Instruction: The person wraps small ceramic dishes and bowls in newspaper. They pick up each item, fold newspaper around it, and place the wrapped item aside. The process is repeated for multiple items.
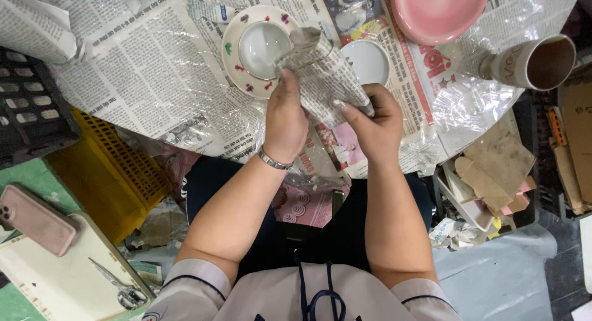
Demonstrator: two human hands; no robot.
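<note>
step: wrapping | my left hand (285, 120) + right hand (370, 120) both closed on newspaper-wrapped piece (327, 80) | next, my guess: tuck loose end tight

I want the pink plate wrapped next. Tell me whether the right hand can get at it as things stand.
Probably yes, but not right away. The right hand grips the newspaper-wrapped piece together with the left hand. The pink plate lies uncovered at the table's far right, with nothing standing between; only the full grip hinders.
</note>
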